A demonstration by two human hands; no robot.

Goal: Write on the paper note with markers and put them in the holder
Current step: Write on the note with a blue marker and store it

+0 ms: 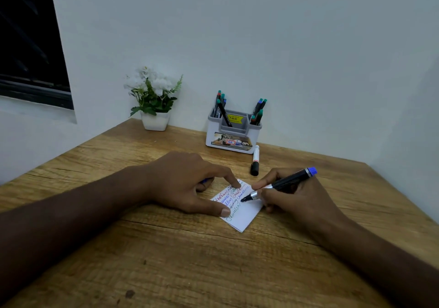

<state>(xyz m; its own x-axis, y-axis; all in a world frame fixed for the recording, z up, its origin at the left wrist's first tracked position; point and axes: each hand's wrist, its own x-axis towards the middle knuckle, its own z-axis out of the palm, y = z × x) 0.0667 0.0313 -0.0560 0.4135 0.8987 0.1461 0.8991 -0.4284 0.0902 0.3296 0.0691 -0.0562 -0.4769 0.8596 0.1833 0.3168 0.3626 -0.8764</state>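
Observation:
A small white paper note (244,215) lies on the wooden table (166,260), covered with several lines of red, blue and green writing. My left hand (185,184) presses the note's left edge with forefinger and thumb, and a bit of blue, seemingly a cap, shows under its curled fingers. My right hand (297,198) grips a black marker with a blue end (282,184), its tip resting on the note. The white and grey holder (234,139) stands at the back by the wall, with several markers upright in its two side pockets.
A white marker with a black cap (255,160) lies on the table just in front of the holder's right corner. A white pot of white flowers (154,103) stands at the back left. A dark window is at the upper left.

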